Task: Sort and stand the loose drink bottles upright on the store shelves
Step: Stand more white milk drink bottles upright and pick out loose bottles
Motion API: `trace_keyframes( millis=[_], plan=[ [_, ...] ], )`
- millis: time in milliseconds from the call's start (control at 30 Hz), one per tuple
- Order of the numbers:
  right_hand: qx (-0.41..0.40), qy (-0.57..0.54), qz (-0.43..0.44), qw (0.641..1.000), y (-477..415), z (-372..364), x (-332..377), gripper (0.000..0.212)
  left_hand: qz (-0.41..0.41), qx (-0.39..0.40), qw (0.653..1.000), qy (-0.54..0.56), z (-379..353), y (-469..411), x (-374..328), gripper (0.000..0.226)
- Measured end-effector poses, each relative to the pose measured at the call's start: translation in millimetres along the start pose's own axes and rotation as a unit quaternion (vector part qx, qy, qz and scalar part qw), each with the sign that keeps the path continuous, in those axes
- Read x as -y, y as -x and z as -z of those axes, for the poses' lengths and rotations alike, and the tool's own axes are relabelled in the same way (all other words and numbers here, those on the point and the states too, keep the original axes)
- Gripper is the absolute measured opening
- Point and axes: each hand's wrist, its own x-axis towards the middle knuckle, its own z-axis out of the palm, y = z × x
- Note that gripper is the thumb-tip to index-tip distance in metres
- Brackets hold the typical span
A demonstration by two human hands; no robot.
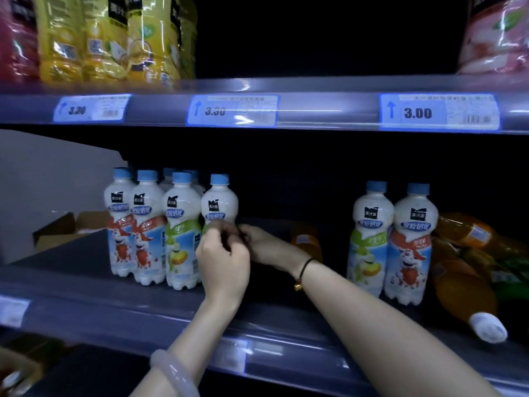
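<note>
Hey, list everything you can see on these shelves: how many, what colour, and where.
white bottles: at least five, blue caps, upright, middle shelf left
held bottle: one, white, right end of that group
bottle pair: two, white, upright, middle shelf right
orange bottles: several, lying down, far right
yellow bottles: several, top shelf left
price tags: three, blue, top shelf rail
cardboard box: one, brown, left
left hand: pale bangle on the wrist, grips held bottle
right hand: black cord on the wrist, at held bottle, grip unclear
</note>
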Motion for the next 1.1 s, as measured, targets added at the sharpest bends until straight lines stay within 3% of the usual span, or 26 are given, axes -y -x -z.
trace_keyframes(
  millis=[133,233,333,467,600,700,767,833,1000,1100],
  plan=[
    [-0.061,-0.048,-0.013,0.997,10.5,-7.9,1.0,0.015,0.022,0.031,0.999,-0.03,8.9,2.0,9.5,0.022],
    [-0.096,-0.032,-0.046,0.994,22.5,4.7,-1.4,0.038,0.046,0.085,0.995,-0.032,9.3,1.1,18.6,0.041],
    [-0.149,0.031,-0.072,0.986,38.4,22.9,-9.1,0.028,0.098,0.207,0.972,-0.043,-4.3,0.9,23.2,0.039],
    [-0.188,0.125,-0.1,0.969,53.3,43.1,-16.1,0.021,0.143,0.36,0.915,-0.112,-23.5,2.6,17.8,0.032],
    [-0.21,0.1,-0.113,0.966,58.2,52.6,-25.1,0.044,0.11,0.342,0.895,-0.266,-37.6,-19.2,27.1,0.057],
    [-0.217,0.089,-0.107,0.966,59.0,56.3,-33.0,0.052,0.064,0.333,0.854,-0.395,-45.2,-36.4,35.2,0.064],
    [-0.215,0.093,-0.108,0.966,59.0,58.6,-36.0,0.056,0.076,0.342,0.834,-0.426,-51.7,-40.6,39.9,0.065],
    [-0.214,0.095,-0.105,0.966,59.0,59.4,-38.9,0.06,0.07,0.346,0.825,-0.441,-55.3,-39.0,45.4,0.061],
    [-0.229,0.08,-0.1,0.965,60.4,58.6,-39.5,0.052,-0.057,0.349,0.79,-0.502,-53.8,-33.9,41.7,0.035],
    [-0.248,0.092,-0.104,0.959,59.8,56.7,-34.8,0.049,-0.092,0.357,0.816,-0.445,-43.2,-32.6,13.0,0.021]
  ],
)
